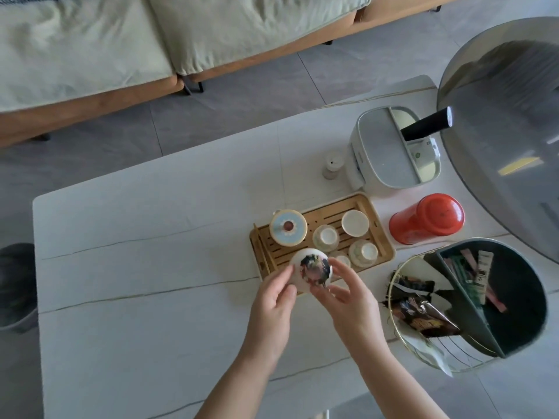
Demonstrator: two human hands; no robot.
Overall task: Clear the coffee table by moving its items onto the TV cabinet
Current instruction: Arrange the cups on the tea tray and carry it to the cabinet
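Fingers point(286, 278) round leaf-filled bowl point(311, 270)

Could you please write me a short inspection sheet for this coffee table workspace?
Surface: white coffee table with thin dark veins.
Job's things: bamboo tea tray with lidded pot and small cups; red canister; white appliance; snack holder.
Clutter: small bottle.
Grippers: left hand and right hand hold a white patterned bowl over the tray's near corner.
Cables: nothing seen.
Surroundings: sofa, tiled floor.
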